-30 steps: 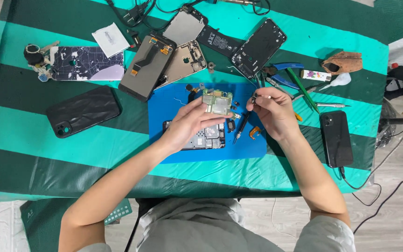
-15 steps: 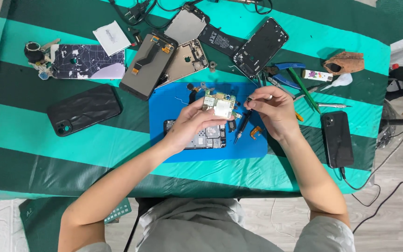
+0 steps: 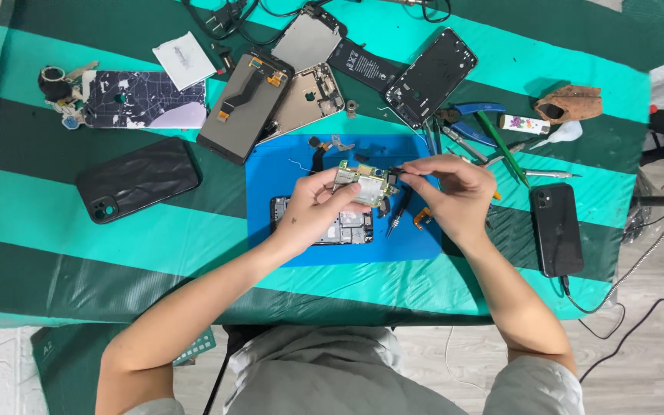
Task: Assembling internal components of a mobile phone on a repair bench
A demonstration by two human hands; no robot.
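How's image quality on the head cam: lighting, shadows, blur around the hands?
Head view: even, soft light, no hard glare; the left hand and right hand cast only faint shadows on the blue mat. The circuit board between the fingers is too small for its fine parts to resolve. Table edges bow slightly, a wide-angle effect. The black phone shows a weak sheen.

Bare metal and glossy glass on a matt bench

The circuit board [image 3: 364, 183] shows dull metal shields with green laminate at its edges; the blue mat [image 3: 270, 165] under it looks smooth, matt rubber. Striped tablecloth [image 3: 55, 223] is soft woven cloth, creased. The black phone [image 3: 556, 228] shines glossy, the dark phone case [image 3: 138, 178] reads matt plastic, the silver back plate [image 3: 309, 40] brushed metal, the white slip [image 3: 184, 59] plain paper.
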